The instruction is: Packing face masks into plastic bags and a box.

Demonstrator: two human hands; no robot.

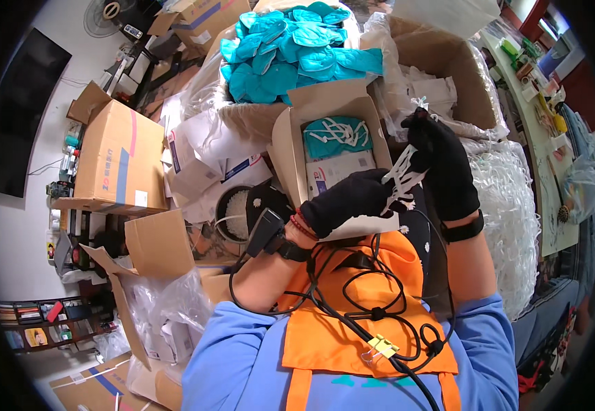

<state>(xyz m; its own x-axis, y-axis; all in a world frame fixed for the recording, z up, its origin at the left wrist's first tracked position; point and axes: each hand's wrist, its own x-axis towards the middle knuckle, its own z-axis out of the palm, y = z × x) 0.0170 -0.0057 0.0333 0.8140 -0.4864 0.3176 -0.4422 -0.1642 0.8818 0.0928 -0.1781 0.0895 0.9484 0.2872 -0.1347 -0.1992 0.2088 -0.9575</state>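
Both my hands wear black gloves. My left hand (356, 198) is closed on one end of a bundle of white straps (405, 177), just over the near right corner of an open cardboard box (290, 140). Higher and to the right, my right hand (446, 164) is closed on the same straps, and a small white tip shows above its fingers. Inside the box lies a teal padded piece (338, 139) with white straps across it. Beside it, nearer me, sits a white printed carton (337, 169).
A large lined box heaped with teal pads (280, 58) stands beyond. Right of it is a plastic-lined carton (451, 51); a pile of white straps (506, 219) lies at my right. Leftward are a bucket (232, 222) and a brown carton (119, 157). Black cables (373, 308) cross my orange apron.
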